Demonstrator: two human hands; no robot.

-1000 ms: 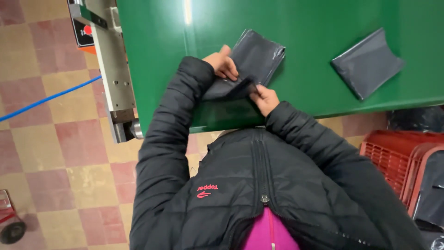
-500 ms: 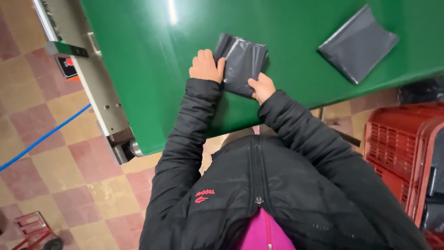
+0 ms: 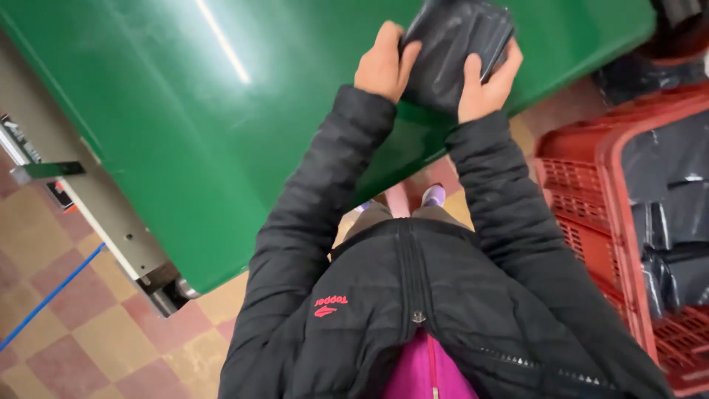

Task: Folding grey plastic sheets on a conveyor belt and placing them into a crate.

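Both hands meet at about one o'clock in the view, over the near edge of a broad green tabletop [image 3: 221,140]. The left hand [image 3: 384,63] clasps the left edge of a dark grey plastic bag [image 3: 454,44], thumb on top and fingers curled under it; the right hand [image 3: 487,81] clasps the bag's lower right corner the same way. Each grip is closed on the bag, which looks folded or filled into a thick, creased packet. It lies tilted between the hands, its far end towards twelve o'clock; whether its underside touches the tabletop or hangs just above it cannot be told.

The tabletop is smooth and glossy, with a long white streak of reflected light running across it at eleven o'clock. Its surface slants from nine o'clock up to two o'clock across the view. Along its left side runs a grey metal frame [image 3: 111,222], with a small bracket at nine o'clock and a roller end showing at seven o'clock.

The floor [image 3: 96,332] is laid in worn pink and tan checkered tiles, crossed by a blue line [image 3: 44,299] at eight o'clock. At three to four o'clock stands a red plastic crate [image 3: 583,214] with latticed walls, just beside the person's right sleeve [image 3: 509,222]; more dark grey bags [image 3: 665,222] lie packed inside it. The person wears a black quilted jacket [image 3: 413,310].
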